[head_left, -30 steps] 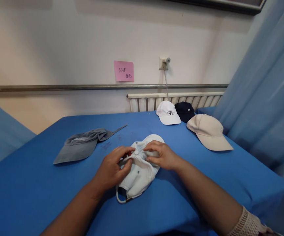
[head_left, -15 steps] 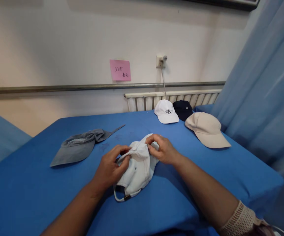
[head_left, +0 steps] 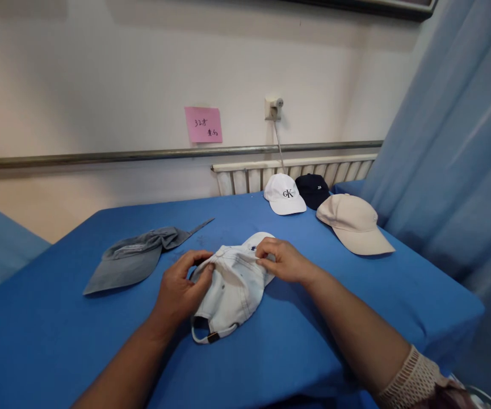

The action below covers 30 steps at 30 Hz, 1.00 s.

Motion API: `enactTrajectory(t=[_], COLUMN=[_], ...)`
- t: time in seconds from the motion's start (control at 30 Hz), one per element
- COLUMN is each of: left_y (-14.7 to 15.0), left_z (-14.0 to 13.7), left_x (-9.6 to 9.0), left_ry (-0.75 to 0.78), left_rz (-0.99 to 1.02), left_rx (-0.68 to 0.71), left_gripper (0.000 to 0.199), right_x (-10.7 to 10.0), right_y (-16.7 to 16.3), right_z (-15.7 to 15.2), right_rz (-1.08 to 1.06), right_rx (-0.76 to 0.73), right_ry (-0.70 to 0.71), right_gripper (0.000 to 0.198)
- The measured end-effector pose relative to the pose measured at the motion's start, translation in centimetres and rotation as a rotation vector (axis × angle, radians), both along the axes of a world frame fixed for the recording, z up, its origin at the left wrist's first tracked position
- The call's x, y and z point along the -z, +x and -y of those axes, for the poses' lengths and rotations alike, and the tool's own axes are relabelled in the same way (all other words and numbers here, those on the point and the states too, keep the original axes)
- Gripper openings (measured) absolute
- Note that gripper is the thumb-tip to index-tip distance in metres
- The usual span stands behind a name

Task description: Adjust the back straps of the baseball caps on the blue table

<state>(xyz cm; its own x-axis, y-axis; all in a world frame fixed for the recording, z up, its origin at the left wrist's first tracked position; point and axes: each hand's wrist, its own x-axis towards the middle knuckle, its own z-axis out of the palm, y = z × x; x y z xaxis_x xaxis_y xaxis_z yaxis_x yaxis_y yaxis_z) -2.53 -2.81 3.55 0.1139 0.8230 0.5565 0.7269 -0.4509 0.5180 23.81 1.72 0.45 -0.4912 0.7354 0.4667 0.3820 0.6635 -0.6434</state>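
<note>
A pale, whitish-blue baseball cap (head_left: 232, 289) lies on its side on the blue-covered table, its crown partly folded. Its brim points away to the upper right, and the back strap with a dark buckle is toward me. My left hand (head_left: 183, 287) pinches the crown's fabric on the left, thumb in front and fingers behind. With bent fingers, my right hand (head_left: 283, 260) grips the crown near the brim. To the left of my hands rests a grey-blue cap (head_left: 130, 264), its crown flattened and a strap stretched out to the right.
Along the far right of the blue sheet (head_left: 313, 352) stand a white cap (head_left: 283, 194) with dark letters, a navy cap (head_left: 312, 190) and a beige cap (head_left: 353, 223). Behind are a radiator (head_left: 245, 179), a wall rail (head_left: 143, 154) and a blue curtain (head_left: 445, 170) at right.
My hands have moved slightly apart along the pale cap. The crown is spread wider between them, and a small dark mark near the brim now shows. The other caps stay in place.
</note>
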Motion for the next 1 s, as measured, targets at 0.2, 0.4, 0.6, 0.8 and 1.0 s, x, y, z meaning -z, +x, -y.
enactTrajectory(t=[0.2, 0.4, 0.6, 0.8, 1.0], left_y=[-0.1, -0.4, -1.1, -2.5, -3.2], left_z=[-3.4, -3.6, -0.7, -0.1, 0.5], left_x=[-0.4, 0.3, -0.1, -1.3, -1.1], left_ry=[0.027, 0.087, -0.086, -0.215, 0.0], left_rz=[0.028, 0.09, -0.108, -0.186, -0.298], left_rx=[-0.072, -0.178, -0.062, -0.287, -0.086], left_gripper=[0.026, 0.029, 0.027, 0.033, 0.029], right_x=[-1.5, -1.3, -0.7, 0.1, 0.6], right_y=[-0.6, -1.7, -1.5, -1.6, -1.8], right_z=[2.1, 3.2, 2.5, 2.1, 1.9], right_rz=[-0.157, -0.048, -0.097, -0.047, -0.058], right_rx=[0.012, -0.053, 0.081, 0.119, 0.127], right_ry=[-0.035, -0.065, -0.058, -0.028, 0.007], right_gripper=[0.011, 0.018, 0.014, 0.017, 0.017])
